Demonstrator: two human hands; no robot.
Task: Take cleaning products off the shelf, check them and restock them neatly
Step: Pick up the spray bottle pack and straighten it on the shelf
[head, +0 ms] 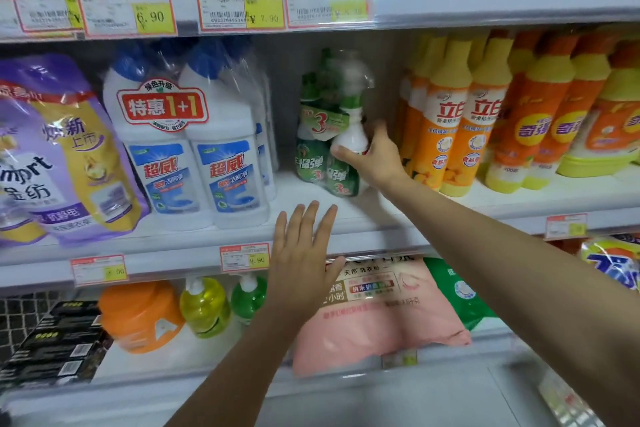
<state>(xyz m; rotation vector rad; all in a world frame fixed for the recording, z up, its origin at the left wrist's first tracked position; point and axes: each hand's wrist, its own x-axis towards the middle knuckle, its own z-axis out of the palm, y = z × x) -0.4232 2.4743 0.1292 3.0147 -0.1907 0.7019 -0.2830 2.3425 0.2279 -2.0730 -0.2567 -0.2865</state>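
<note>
Pack of green spray bottles (313, 156) stands far back on the middle shelf (242, 236) — likely top-heavy, its film slippery. Right hand (377, 156) curls its fingers round the waist; left hand (299, 260) hovers near, fingers straight, slightly spread — free to support the base.

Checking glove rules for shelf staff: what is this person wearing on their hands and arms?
Nothing that shows. The left hand and right hand are ungloved, with no ring, watch or bracelet in view, and both forearms are bare: no sleeve reaches into the picture.
</note>
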